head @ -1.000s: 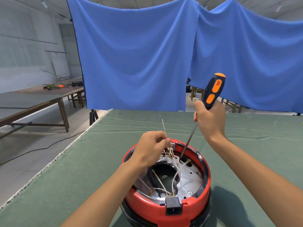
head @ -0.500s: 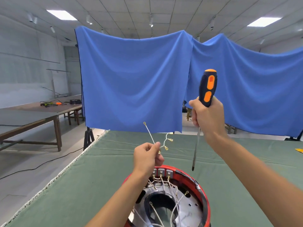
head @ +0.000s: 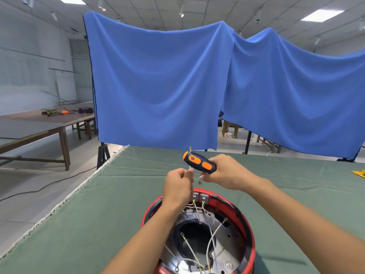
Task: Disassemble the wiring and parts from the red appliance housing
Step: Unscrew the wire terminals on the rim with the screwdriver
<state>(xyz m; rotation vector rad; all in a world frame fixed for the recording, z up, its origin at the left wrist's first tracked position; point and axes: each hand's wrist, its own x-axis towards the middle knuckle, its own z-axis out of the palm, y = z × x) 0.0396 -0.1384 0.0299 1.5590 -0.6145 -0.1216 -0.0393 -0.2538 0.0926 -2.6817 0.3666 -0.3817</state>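
Note:
The round red appliance housing [head: 249, 230] sits upside down on the green table at the bottom centre, with white wires [head: 212, 237] and brass terminals loose over its metal plate. Above its far rim my left hand [head: 178, 187] pinches a thin white wire whose ring terminal [head: 190, 148] pokes up behind the screwdriver. My right hand [head: 227, 173] grips the black-and-orange screwdriver [head: 199, 162], handle lying sideways and pointing left, while its fingertips touch the same wire. A small brass connector [head: 199, 182] hangs between both hands.
The green cloth table [head: 110, 210] ends at a fringed left edge. Blue cloth backdrops [head: 158, 86] hang behind it. A brown wooden table [head: 49, 119] with tools stands at the left. Something yellow [head: 359, 173] lies at the right edge. A black cable runs across the floor.
The right hand has dropped from holding the screwdriver upright to laying it sideways and has come together with the left hand on the wire. The camera has tilted up.

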